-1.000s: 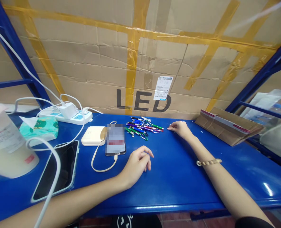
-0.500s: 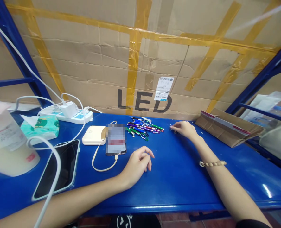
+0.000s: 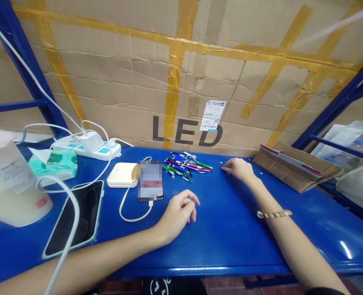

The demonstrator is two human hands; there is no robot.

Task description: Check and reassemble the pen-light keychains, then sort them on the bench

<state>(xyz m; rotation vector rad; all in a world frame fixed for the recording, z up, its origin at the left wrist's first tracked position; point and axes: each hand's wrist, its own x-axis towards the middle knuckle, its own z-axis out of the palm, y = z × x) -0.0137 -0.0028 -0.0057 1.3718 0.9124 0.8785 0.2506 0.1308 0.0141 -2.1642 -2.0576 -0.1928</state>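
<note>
My left hand [image 3: 179, 211] rests on the blue table, its fingers loosely bent and apart, holding nothing. Just in front of it lies a phone [image 3: 150, 194] with its screen lit and blurred out. Farther back is a pile of slim metallic pen-like keychains [image 3: 186, 164] in blue, purple, green and black, some with carabiner clips. To the right of that pile, my right hand [image 3: 239, 169] touches the table with thumb and fingertips pressed together. Something small may be under the fingertips, but I cannot make it out. Small pale specks lie near that hand.
A cream power bank [image 3: 122, 175] is cabled to the phone. At the left are a second phone [image 3: 77, 217], a plastic jug [image 3: 12, 180], a tissue pack [image 3: 55, 164] and a power strip [image 3: 103, 150]. An open cardboard box [image 3: 294, 166] stands right; a large carton [image 3: 122, 90] backs the table.
My right hand has shifted very slightly, its fingertips drawn off a small pale speck. My left hand and the pile stay put; the whole view has moved a little.
</note>
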